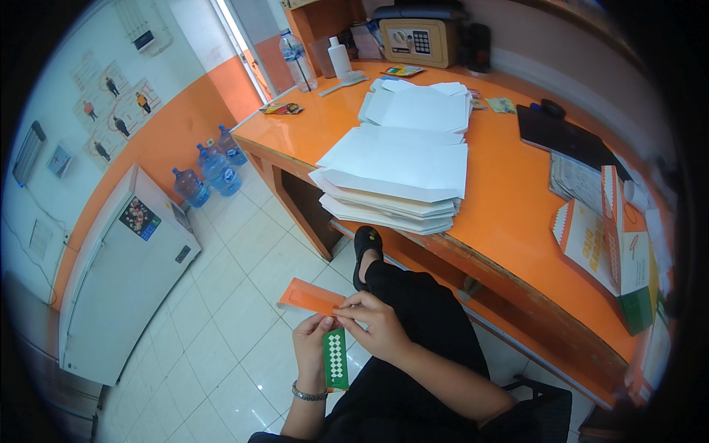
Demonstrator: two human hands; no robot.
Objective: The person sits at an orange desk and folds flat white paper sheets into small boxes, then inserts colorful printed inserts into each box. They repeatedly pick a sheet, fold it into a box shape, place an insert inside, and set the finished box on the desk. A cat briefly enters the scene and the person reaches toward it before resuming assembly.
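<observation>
Between my two hands, above my lap, is a small piece of folding carton with an orange panel (304, 295) and a green panel (336, 358) patterned in white diamonds. My left hand (309, 338) grips it near the fold, thumb on top. The fingers of my right hand (375, 325) pinch its edge where the orange part meets the green. Both hands are closed and nearly touching, so the joint between the panels is partly hidden. Stacked flat white carton sheets (395, 164) lie on the orange desk (509, 221), beyond my hands.
A printed, partly folded carton (591, 240) stands at the desk's right, near a black laptop (565, 140). At the back are a safe (419, 43), a white bottle (339, 57) and a water bottle (297, 63). A chest freezer (129, 277) and large water jugs (218, 171) stand left.
</observation>
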